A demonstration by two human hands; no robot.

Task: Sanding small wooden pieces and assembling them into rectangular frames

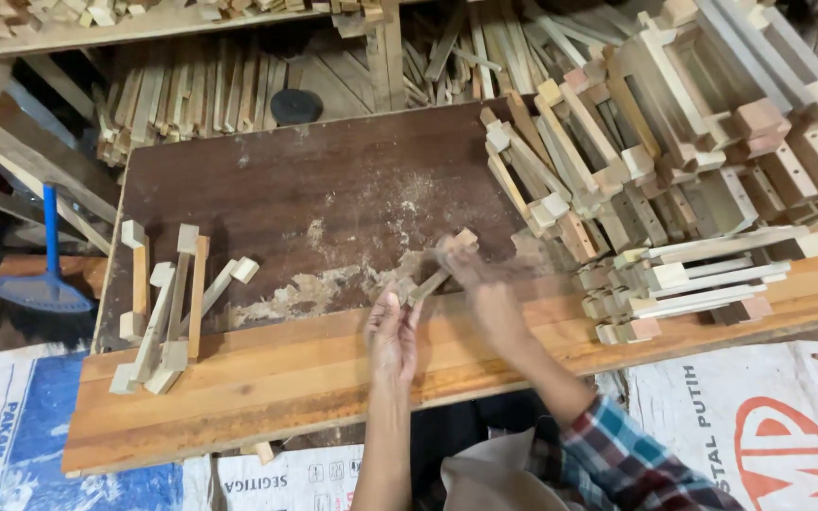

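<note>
near the worktop's (267,378) front-left corner: loose pile of blocked sticks (168,312), untouched. mid front edge: left hand (393,333) pinches the low end of a small wooden stick (437,274); right hand (471,274), blurred, clasps its upper end with the block, over the glue-stained dark board (333,189). likely fitting or pressing; best to keep the left pinch firm and the piece square, work over the stain. right side: stacked finished frames (674,151), well apart from the pile.
</note>
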